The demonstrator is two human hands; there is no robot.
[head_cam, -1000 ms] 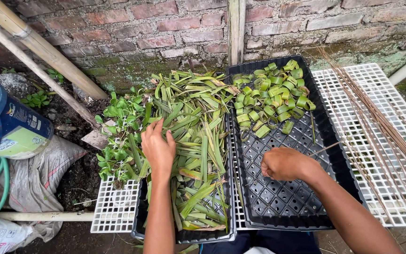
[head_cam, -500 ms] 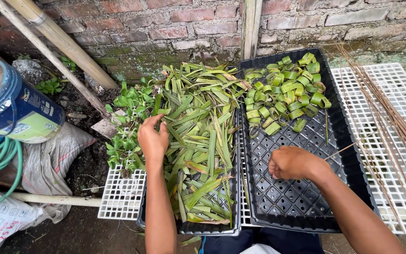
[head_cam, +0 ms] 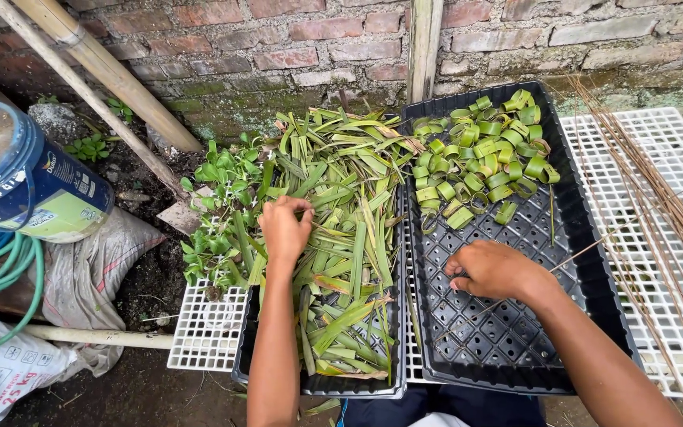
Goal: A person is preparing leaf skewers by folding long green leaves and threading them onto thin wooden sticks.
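Curled fingers of the left hand (head_cam: 284,228) pinch a leaf strip in the green pile (head_cam: 341,237) filling the left tray (head_cam: 357,387); the right hand (head_cam: 493,270), loosely closed on a thin stick (head_cam: 586,251), rests mid right black tray (head_cam: 594,237).

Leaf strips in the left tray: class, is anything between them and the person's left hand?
Nothing visible. The left hand already rests on the leaf strips, fingers curled into the pile. The right hand sits apart in the black tray.
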